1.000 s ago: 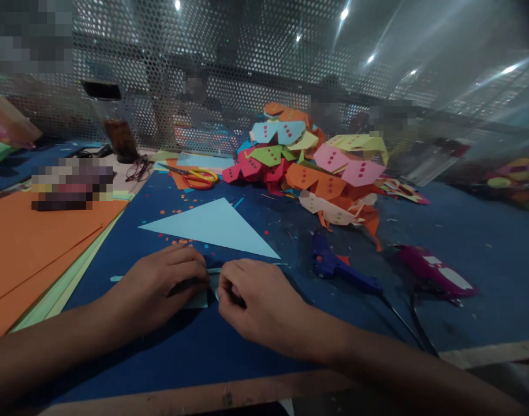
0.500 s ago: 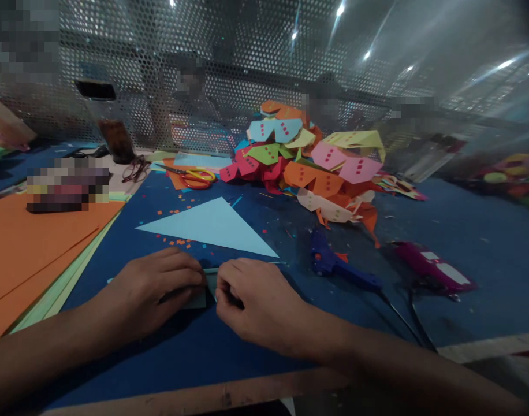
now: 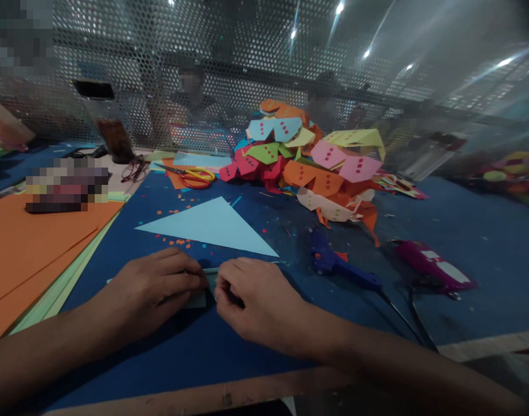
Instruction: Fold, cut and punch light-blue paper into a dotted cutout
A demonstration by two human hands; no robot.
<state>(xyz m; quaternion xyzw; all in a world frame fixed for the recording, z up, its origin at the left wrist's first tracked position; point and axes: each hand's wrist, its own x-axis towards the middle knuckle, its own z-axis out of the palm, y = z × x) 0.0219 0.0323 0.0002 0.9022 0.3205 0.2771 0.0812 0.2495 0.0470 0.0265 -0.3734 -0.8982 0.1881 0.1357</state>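
On the blue table, both hands are at a small piece of light-blue paper (image 3: 199, 301), mostly covered by them. My left hand (image 3: 160, 286) presses on it with bent fingers held together. Close to its right, my right hand (image 3: 256, 300) is curled into a loose fist, with the paper's other part at its fingers. How the fingertips grip it is hidden. Just beyond the hands lies a light-blue paper triangle (image 3: 212, 226), flat and untouched. Tiny orange and red paper scraps (image 3: 178, 242) are scattered around it.
Orange sheets (image 3: 39, 242) lie at left. Behind are scissors (image 3: 195, 176), glasses (image 3: 134, 169) and a jar (image 3: 115, 136). A pile of folded paper shapes (image 3: 308, 156) stands at centre back. A blue glue gun (image 3: 342, 266) with a cord and a purple object (image 3: 435, 266) lie right.
Almost nothing differs. The fingers of my left hand have shifted very slightly on the paper, while my right hand stays in place.
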